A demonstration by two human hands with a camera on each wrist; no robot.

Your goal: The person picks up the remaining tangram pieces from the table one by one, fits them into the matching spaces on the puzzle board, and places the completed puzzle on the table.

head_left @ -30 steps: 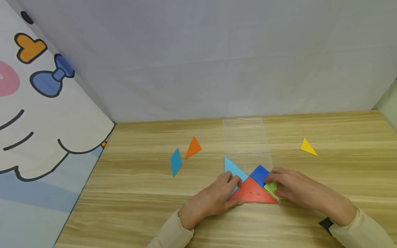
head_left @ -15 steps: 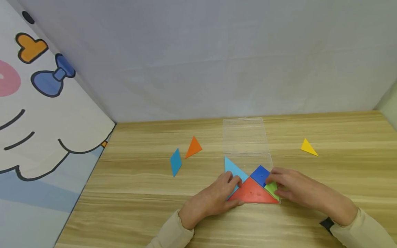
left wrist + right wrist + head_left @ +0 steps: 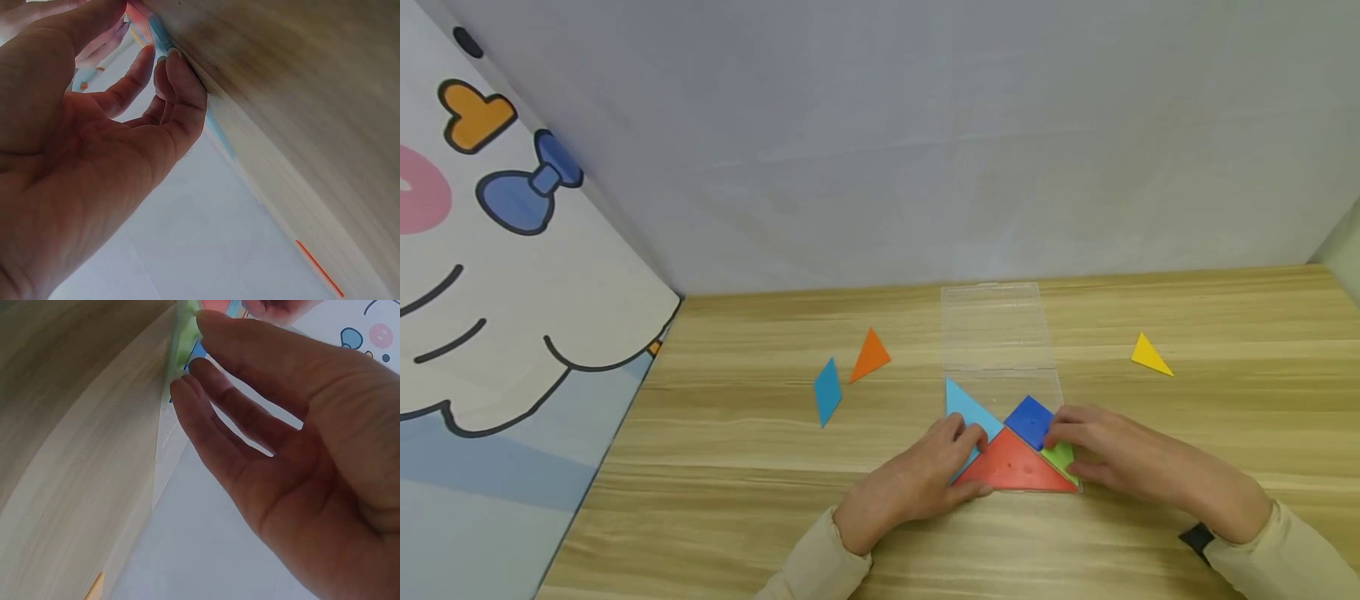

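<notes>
In the head view, a clear hinged case [image 3: 997, 327] lies unfolded, its near half bearing flat tangram pieces. A large light blue triangle [image 3: 968, 408] sits at left, a large red triangle [image 3: 1017, 467] along the near edge. At right are a dark blue square [image 3: 1027, 420] and a small green triangle [image 3: 1059, 456]. My left hand [image 3: 919, 472] rests bent fingertips on the light blue triangle, thumb at the red one's near-left corner. My right hand [image 3: 1138, 454] pinches the green triangle between thumb and fingers, partly covering it and the square's edge.
Left of the case lie a blue parallelogram [image 3: 827, 392] and an orange triangle [image 3: 871, 357]. A yellow triangle [image 3: 1151, 355] lies to the right. A small black object [image 3: 1197, 540] is partly under the right sleeve. A pale curtain [image 3: 1000, 150] stands behind the wooden table [image 3: 722, 433].
The hands and pieces stay almost where they were. The whole head view has shifted slightly, and the right hand's fingers have moved barely at all on the green triangle.
</notes>
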